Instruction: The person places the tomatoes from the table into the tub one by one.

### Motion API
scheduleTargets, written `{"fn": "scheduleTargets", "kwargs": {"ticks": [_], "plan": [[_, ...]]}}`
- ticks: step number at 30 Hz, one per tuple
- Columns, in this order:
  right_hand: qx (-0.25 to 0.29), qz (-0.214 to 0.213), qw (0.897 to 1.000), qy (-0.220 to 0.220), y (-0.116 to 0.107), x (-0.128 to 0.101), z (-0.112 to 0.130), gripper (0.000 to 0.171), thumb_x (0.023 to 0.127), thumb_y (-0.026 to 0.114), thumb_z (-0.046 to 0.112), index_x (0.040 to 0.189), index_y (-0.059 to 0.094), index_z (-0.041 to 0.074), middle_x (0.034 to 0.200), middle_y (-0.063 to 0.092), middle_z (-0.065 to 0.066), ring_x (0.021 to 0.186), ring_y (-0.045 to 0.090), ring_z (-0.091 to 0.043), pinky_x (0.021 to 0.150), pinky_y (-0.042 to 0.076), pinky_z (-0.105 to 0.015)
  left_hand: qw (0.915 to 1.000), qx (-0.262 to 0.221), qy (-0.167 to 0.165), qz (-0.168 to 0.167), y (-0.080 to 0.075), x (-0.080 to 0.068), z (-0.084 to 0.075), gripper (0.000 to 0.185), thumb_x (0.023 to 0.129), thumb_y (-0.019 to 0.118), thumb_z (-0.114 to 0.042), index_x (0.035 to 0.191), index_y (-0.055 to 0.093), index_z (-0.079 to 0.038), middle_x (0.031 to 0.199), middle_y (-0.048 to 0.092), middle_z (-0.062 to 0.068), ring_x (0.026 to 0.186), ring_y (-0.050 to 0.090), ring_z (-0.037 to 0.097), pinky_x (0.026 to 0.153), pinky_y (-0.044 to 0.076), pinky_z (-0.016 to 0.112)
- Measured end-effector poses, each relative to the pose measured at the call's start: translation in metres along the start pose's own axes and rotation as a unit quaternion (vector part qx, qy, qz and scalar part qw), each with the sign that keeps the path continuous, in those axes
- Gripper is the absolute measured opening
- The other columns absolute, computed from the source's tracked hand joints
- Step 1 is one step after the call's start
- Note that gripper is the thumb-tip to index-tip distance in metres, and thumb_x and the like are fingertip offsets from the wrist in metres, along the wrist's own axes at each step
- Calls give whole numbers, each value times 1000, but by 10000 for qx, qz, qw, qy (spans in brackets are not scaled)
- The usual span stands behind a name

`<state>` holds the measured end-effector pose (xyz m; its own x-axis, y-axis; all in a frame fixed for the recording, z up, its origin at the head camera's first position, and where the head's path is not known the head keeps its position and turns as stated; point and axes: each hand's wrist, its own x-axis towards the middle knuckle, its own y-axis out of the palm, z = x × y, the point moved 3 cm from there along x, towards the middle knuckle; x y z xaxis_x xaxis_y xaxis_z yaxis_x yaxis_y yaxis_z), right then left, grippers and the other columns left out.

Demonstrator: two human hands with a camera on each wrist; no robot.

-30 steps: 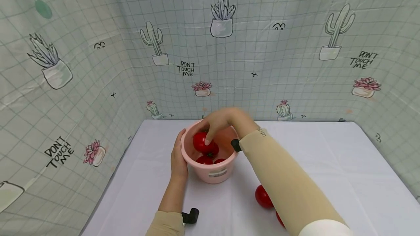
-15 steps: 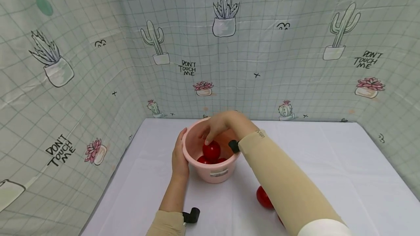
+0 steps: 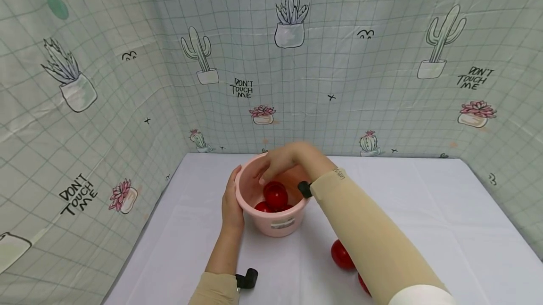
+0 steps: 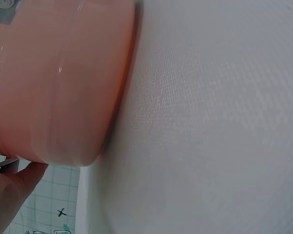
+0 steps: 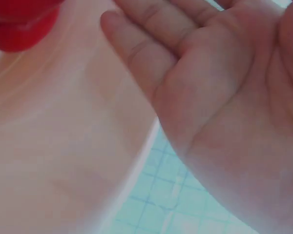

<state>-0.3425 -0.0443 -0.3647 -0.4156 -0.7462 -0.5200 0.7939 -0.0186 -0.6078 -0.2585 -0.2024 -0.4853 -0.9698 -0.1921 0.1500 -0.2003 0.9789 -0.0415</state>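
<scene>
A pale pink plastic bucket [image 3: 275, 226] stands on the white-covered table with several red tomatoes inside. My left hand [image 3: 232, 203] rests along its outer left side; in the left wrist view fingers [image 4: 29, 178] touch the outer wall. My right hand [image 3: 280, 161] reaches over the back rim, its fingers spread inside the bucket and holding nothing. Below its fingertips lies the topmost tomato [image 3: 276, 197]. In the right wrist view the palm [image 5: 210, 97] is bare, with red tomato [image 5: 24, 29] surface apart from it at the upper left.
Two more tomatoes lie on the table right of the bucket: one tomato [image 3: 341, 254] shows well, while the other tomato [image 3: 363, 284] is mostly hidden by the right sleeve [image 3: 369, 229]. A patterned cloth [image 3: 331, 74] walls in the back and sides of the table [image 3: 424, 201].
My right hand lowered a tomato into the bucket and let it go; it lies on the others. The hand has since lifted slightly off it. My left hand stays at the bucket.
</scene>
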Motion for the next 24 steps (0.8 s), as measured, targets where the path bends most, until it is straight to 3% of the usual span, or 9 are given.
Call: {"fn": "scheduleTargets", "kwargs": {"ticks": [7,16,19,24], "plan": [[-284,-485,9983,-175,-3,-22,-7,49,93,60,47,140,56,32,143,53,12,140,39,-15,115,37,-44,9999,30,75,-84,1,-3,1,43,105,24,-50,142,45,-48,149,45,-21,143,36,7,120,31,46],[522,-1451,9868,-503,7,-69,-41,45,95,59,41,139,55,36,146,54,4,137,46,-16,113,40,-48,9996,36,229,-162,2,-6,2,45,103,24,-58,141,46,-48,147,47,-21,142,39,7,118,34,47],[689,-1768,9804,-538,15,-91,-51,42,95,60,42,137,55,40,146,53,5,137,47,-16,111,42,-48,9996,18,241,-173,2,-7,2,45,103,24,-57,141,46,-47,147,47,-21,142,38,7,118,34,47],[936,-2227,9667,-849,37,-128,-69,46,96,60,38,142,52,34,148,51,4,139,45,-19,110,43,-50,9996,92,189,-173,1,-7,0,43,106,23,-48,143,45,-44,149,46,-19,143,37,7,119,32,45]]}}
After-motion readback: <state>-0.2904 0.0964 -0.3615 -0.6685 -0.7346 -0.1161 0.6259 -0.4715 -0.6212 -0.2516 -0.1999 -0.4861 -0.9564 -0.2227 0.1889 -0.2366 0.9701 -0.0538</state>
